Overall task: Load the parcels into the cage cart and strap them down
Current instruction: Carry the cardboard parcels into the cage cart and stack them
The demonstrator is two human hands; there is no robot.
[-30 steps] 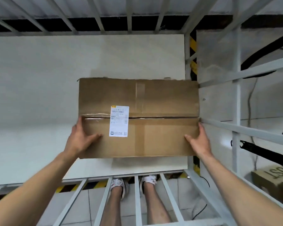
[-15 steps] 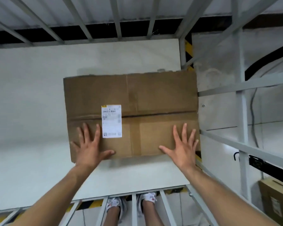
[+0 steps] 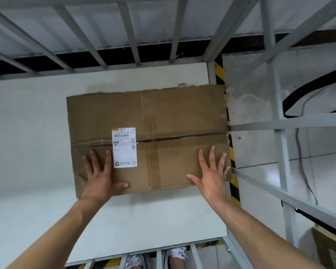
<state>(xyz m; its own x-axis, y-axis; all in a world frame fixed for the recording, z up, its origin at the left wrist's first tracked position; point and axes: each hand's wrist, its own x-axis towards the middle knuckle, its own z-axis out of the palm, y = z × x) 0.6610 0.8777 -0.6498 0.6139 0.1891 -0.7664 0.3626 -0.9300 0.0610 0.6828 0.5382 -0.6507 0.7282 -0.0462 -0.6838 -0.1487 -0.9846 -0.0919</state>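
A: What is showing closest to the person?

B: Two shoes (image 3: pixel 175 257) are showing through the near bars (image 3: pixel 159 259) of the cage cart (image 3: pixel 299 122). Past those bars the cart's white floor panel (image 3: pixel 144 220) is stretching out under both forearms.

A: And the grips?

B: The left grip (image 3: pixel 99 181) and the right grip (image 3: pixel 211 181) are both lying flat, fingers spread apart and straight, clasping nothing. They are pressing on the near half of the parcel (image 3: pixel 173 117).

A: Where is the parcel sitting?

B: It is lying flat inside the cart, on the floor panel, directly under both grips and reaching away beyond the fingertips. Its right edge is running just outside the right grip, close against the cart's right side.

A: Anything between the grips?

B: A white label (image 3: pixel 124 147) is sitting just beside the left grip's forefinger, on its inner side. A taped seam (image 3: pixel 182 135) is crossing the top of the box just beyond the fingertips of both grips.

A: And farther on?

B: Bare floor panel is showing beyond the parcel's far edge, then the far bars (image 3: pixel 134 45) are rising.

A: Outside the right grip?

B: A yellow-and-black hazard stripe (image 3: pixel 233 189) is showing along the parcel's right edge. Beyond the side rails a second box (image 3: pixel 330 251) is sitting low down, and a black band (image 3: pixel 308 88) is looping higher up; whether that is a strap or a cable I cannot tell.
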